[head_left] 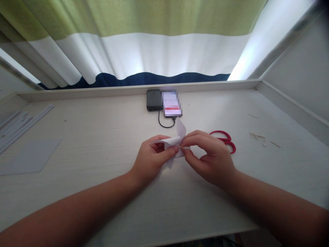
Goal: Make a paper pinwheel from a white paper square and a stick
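Note:
A white paper pinwheel (171,140) with curled blades is held above the middle of the table. My left hand (150,159) pinches it from the left, its thumb pressed near the pinwheel's centre. At that centre, a short thin stick (185,148), pale and partly covered by fingers, is pinched between the thumb and fingers of my right hand (209,156). How far the stick goes into the paper is hidden. Red-handled scissors (232,147) lie just behind my right hand, their blades out of sight.
A black power bank (154,100) and a phone (171,103) joined by a cable (164,127) lie at the back. Broken thin sticks (257,136) are scattered at right. A paper sheet (31,156) and long white strips (25,128) lie at left. A raised ledge (102,92) borders the table.

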`<state>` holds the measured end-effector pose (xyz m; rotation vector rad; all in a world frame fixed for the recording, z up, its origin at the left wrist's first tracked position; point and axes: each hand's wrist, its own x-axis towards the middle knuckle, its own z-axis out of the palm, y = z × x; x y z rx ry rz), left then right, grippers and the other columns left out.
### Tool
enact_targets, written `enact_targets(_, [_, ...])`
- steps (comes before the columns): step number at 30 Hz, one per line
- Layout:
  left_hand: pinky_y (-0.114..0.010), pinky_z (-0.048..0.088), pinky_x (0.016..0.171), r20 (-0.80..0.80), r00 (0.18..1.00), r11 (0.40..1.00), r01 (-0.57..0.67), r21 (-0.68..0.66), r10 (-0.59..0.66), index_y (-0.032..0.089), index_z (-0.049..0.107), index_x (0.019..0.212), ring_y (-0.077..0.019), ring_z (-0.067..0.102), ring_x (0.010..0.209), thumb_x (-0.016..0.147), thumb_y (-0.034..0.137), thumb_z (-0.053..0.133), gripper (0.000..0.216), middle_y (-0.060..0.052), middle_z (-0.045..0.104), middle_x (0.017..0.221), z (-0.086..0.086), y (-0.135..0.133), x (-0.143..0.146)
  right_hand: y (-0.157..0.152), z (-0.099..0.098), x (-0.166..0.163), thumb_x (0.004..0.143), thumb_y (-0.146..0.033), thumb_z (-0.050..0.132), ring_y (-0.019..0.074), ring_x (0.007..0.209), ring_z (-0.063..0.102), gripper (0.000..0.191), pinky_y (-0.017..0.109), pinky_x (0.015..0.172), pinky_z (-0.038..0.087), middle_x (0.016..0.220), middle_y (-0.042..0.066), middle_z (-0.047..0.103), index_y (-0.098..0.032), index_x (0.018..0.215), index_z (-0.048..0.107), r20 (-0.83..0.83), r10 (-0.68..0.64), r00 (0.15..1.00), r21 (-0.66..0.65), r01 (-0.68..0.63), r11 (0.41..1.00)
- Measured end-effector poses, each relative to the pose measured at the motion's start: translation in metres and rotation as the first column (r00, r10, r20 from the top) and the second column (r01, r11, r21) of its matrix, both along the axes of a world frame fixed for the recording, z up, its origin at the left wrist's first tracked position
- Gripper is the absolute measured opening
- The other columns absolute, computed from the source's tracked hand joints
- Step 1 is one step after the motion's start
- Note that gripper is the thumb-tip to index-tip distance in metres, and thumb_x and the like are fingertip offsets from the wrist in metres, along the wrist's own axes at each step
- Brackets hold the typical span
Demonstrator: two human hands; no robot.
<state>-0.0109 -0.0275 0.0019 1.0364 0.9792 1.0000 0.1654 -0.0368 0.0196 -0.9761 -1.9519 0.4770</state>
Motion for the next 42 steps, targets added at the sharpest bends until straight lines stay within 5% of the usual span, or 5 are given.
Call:
enact_targets(12, [-0.019,0.051,0.061,-0.103,0.992,0.98,-0.049,0.195,0.07,0.014,0.068,0.08,-0.0111,0.063,0.069,0.07,0.018,0.076,0.013,-0.001,0.068,0.078,0.008,-0.006,0.003,-0.006,-0.005,-0.004,0.072,-0.003,0.063,0.0189,0.073,0.054,0.017,0.036,0.065,0.043,0.079,0.008,0.062,-0.015,0.069,0.052,0.165,-0.087,0.982,0.257,0.043,0.966])
enact_targets(19, [-0.022,0.052,0.064,-0.102,0.993,0.987,-0.035,0.159,0.052,0.014,0.068,0.082,-0.013,0.064,0.07,0.071,0.02,0.075,0.014,-0.002,0.07,0.081,0.008,-0.005,0.003,-0.006,-0.005,-0.005,0.069,-0.003,0.064,0.0201,0.077,0.051,0.017,0.036,0.065,0.043,0.081,0.007,0.059,-0.016,0.069,0.053,0.198,-0.11,0.974,0.306,0.045,0.951])
enact_targets(28, [-0.025,0.051,0.066,-0.071,0.996,0.996,-0.041,0.077,0.046,0.014,0.067,0.081,-0.0153,0.064,0.071,0.071,0.023,0.075,0.016,-0.003,0.07,0.077,0.01,-0.007,0.003,-0.01,-0.009,-0.004,0.067,0.0,0.065,0.0289,0.113,0.05,0.025,0.046,0.089,0.049,0.106,0.01,0.049,-0.018,0.084,0.063,0.042,-0.104,0.994,0.181,0.095,0.979])
enact_targets(42, [-0.023,0.049,0.067,-0.041,0.997,0.994,-0.063,0.091,0.067,0.014,0.065,0.08,-0.0137,0.063,0.071,0.073,0.023,0.075,0.015,-0.003,0.069,0.076,0.009,-0.007,0.002,-0.009,-0.01,-0.005,0.076,-0.006,0.061,0.0302,0.131,0.041,0.025,0.051,0.102,0.045,0.143,0.008,0.042,-0.023,0.093,0.065,-0.05,-0.078,0.996,-0.042,0.076,0.996])
